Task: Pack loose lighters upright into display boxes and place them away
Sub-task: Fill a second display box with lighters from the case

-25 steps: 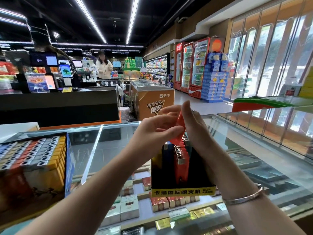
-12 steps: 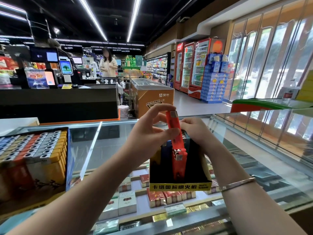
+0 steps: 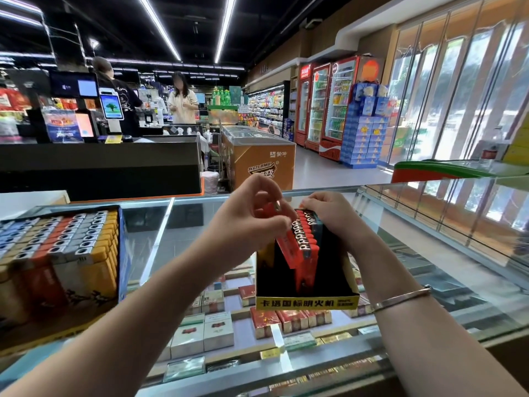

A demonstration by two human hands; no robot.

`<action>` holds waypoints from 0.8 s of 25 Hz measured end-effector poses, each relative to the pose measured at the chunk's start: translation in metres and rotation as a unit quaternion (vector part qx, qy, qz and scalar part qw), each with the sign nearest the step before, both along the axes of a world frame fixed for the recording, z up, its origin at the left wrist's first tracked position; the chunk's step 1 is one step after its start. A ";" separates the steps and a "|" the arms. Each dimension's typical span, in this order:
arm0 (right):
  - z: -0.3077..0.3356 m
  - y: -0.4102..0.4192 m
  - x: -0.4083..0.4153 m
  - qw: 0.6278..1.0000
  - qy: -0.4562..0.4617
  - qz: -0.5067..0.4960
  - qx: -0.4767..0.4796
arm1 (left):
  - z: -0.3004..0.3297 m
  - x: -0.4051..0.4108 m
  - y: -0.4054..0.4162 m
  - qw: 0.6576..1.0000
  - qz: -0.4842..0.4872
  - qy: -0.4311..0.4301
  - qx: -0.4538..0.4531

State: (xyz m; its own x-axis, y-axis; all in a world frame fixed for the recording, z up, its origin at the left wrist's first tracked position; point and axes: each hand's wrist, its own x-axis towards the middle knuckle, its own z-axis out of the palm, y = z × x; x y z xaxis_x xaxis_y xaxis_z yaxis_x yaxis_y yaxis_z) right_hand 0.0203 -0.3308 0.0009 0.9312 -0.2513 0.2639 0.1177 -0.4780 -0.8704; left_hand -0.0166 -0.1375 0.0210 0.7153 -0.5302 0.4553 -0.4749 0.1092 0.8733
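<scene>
From the head camera, the black display box (image 3: 306, 286) with a yellow front strip stands mid-way across the glass desk (image 3: 160, 224), with bare glass to its left up to the full lighter box (image 3: 61, 253) near the desk's left edge, and more bare glass on its right toward the far rim. The left hand (image 3: 252, 222) pinches a red lighter (image 3: 289, 249), tilted, its lower end inside the box just beside the row of red lighters (image 3: 305, 230) standing upright. The right hand (image 3: 329, 212), fingers curled, rests on the far end of that row; whether it grips any cannot be told.
</scene>
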 end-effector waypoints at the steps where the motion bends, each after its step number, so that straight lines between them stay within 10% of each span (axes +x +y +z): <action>1: 0.000 0.000 0.000 1.000 0.004 0.000 0.002 | 0.002 0.004 0.003 1.000 0.006 0.028 0.012; 9: 0.000 0.000 0.001 1.000 0.008 0.001 0.009 | 0.012 0.017 0.023 0.985 -0.059 0.159 0.040; 16: 0.001 0.002 -0.002 1.000 -0.007 -0.003 -0.009 | 0.000 -0.014 0.002 0.987 -0.007 -0.094 0.133; 20: 0.001 0.003 -0.003 1.000 -0.010 -0.004 -0.005 | -0.012 -0.021 -0.007 0.922 0.108 -0.315 0.196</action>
State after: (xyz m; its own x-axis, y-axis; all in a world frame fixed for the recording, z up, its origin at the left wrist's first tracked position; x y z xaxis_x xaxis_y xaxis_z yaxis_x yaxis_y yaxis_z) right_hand 0.0169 -0.3275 0.0022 0.9233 -0.2570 0.2854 0.1313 -0.4870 -0.8635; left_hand -0.0378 -0.1444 0.0090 0.4822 -0.6181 0.6209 -0.8754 -0.3129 0.3684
